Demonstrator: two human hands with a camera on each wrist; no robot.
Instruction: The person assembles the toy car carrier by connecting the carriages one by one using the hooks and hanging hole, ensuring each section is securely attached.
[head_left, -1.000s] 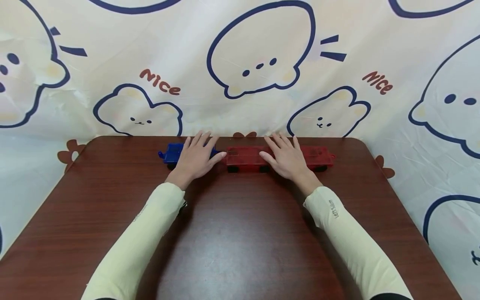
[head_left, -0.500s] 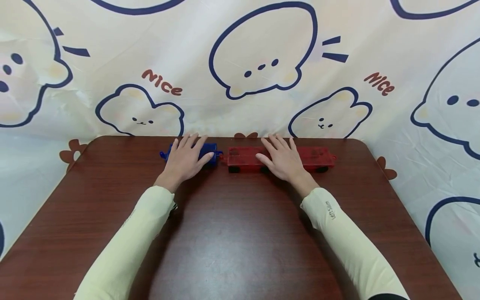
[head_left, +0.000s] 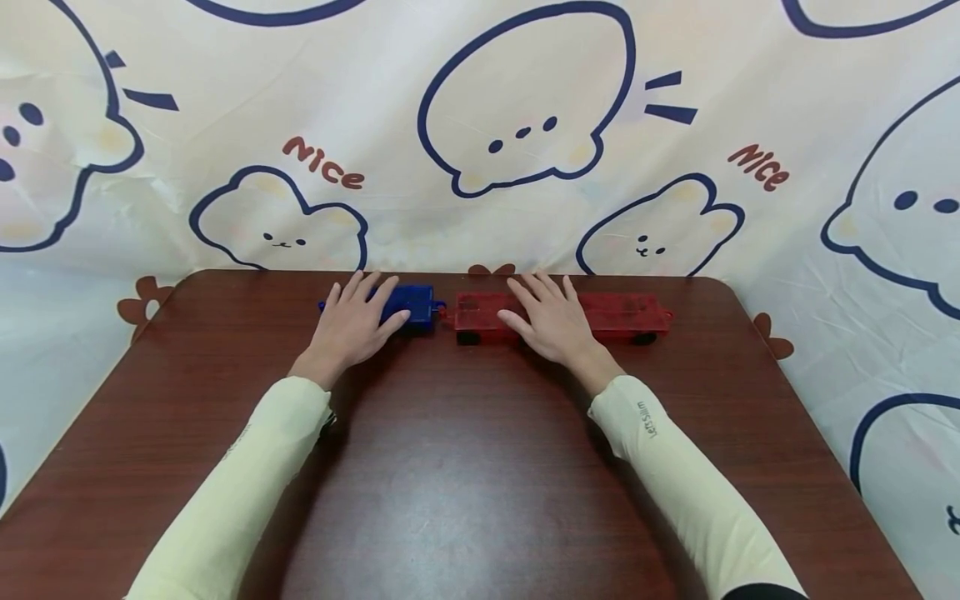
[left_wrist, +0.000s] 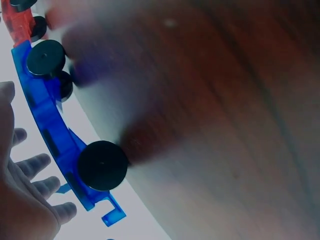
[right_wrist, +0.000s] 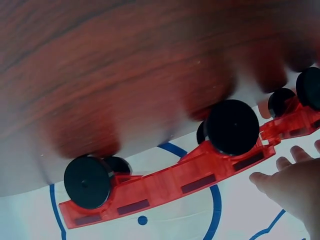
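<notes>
A blue toy train car (head_left: 417, 307) with black wheels stands at the back of the table, coupled to a red see-through train car (head_left: 478, 313). A second red train car (head_left: 633, 313) follows on the right, its joint to the first hidden in the head view but visible in the right wrist view. Over the left part of the blue car lies my left hand (head_left: 347, 327), fingers straight and spread. My right hand (head_left: 557, 323) is spread out the same way over the red cars around their joint. In the left wrist view, a blue hook (left_wrist: 114, 212) sticks out from the blue car's end.
The brown wooden table (head_left: 450, 467) has rounded far corners, and the train runs close along its far edge. Behind hangs a pale cloth (head_left: 480, 225) printed with cartoon figures. Another cloth side lies to the right.
My left hand has slid leftward along the blue car, uncovering its right end and the coupling. My right hand has shifted slightly left over the red cars. The cars stay put.
</notes>
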